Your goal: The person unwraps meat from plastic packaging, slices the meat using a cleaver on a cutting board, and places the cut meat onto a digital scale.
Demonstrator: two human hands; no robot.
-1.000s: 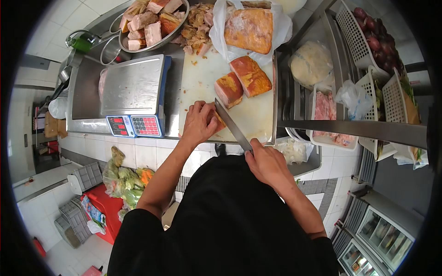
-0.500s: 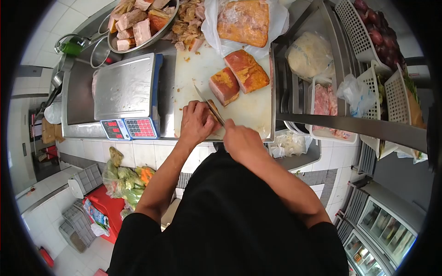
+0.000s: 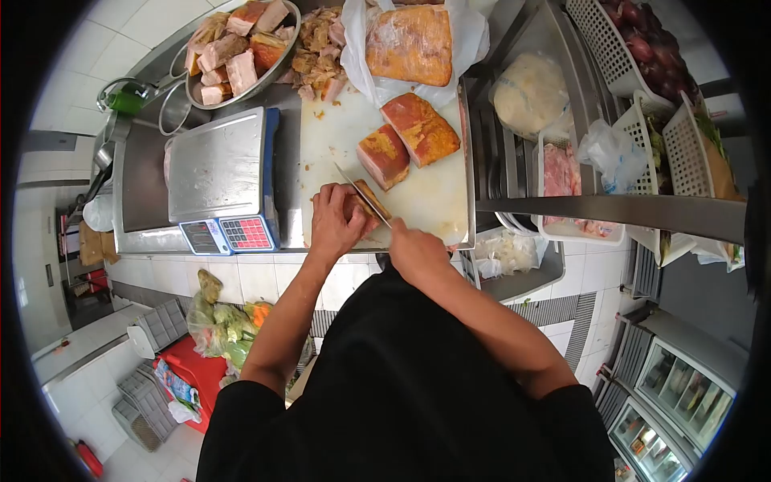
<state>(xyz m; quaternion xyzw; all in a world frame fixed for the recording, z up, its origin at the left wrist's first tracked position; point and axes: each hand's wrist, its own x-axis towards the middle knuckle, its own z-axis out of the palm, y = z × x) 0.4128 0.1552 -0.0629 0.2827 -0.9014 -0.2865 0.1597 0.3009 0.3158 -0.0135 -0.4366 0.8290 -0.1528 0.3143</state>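
Observation:
My left hand (image 3: 335,218) presses with curled fingers on a small piece of cured pork (image 3: 372,194) near the front of the white cutting board (image 3: 438,205). My right hand (image 3: 419,255) is wrapped around the handle of a knife (image 3: 359,191). Its blade slants up to the left across the pork, close to my left fingertips. How deep the edge sits in the meat I cannot tell. Just beyond lie a smaller cut block of pork (image 3: 383,156) and a longer block (image 3: 422,128), brown-skinned and side by side.
A large pork slab (image 3: 409,46) rests on a plastic bag at the board's back. Left of the board is a digital scale (image 3: 217,165), with a metal bowl (image 3: 291,60) of pork chunks behind. Shredded meat (image 3: 319,60) is heaped beside it. A metal rail (image 3: 602,210) runs along the right.
The whole view has shifted slightly with the head. Both hands remain at the pork, the knife still laid across it. The scale's red digits no longer show.

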